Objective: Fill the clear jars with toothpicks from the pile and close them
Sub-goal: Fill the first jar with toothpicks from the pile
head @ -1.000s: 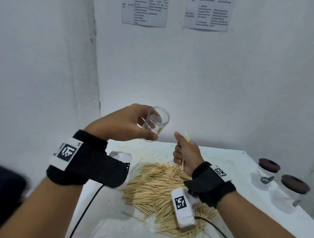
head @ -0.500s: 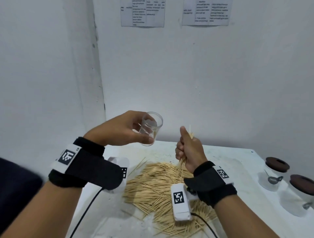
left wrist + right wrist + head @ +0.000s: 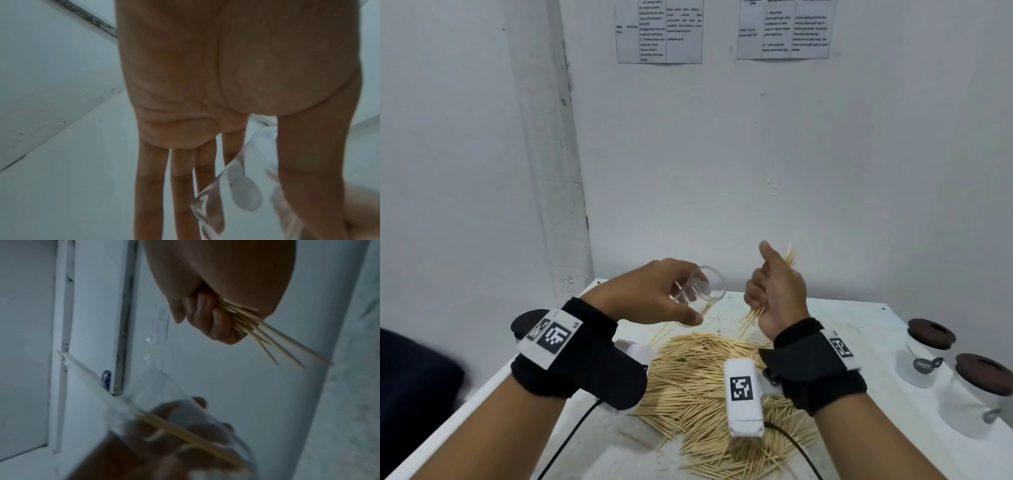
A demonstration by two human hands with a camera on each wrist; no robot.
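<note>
Raised since a second ago, the right hand (image 3: 774, 291) fists a toothpick bundle (image 3: 789, 257) beside the open jar (image 3: 698, 294) gripped by the left hand (image 3: 650, 291); insertion looks next.

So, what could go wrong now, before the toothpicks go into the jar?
1. The right hand grips the toothpicks fanned out, not aligned; some may miss the jar's mouth and fall.
2. The left hand holds the jar tilted in the air by its side; a push from the bundle might make it slip.
3. Loose toothpicks could drop back on the pile or off the table.
</note>
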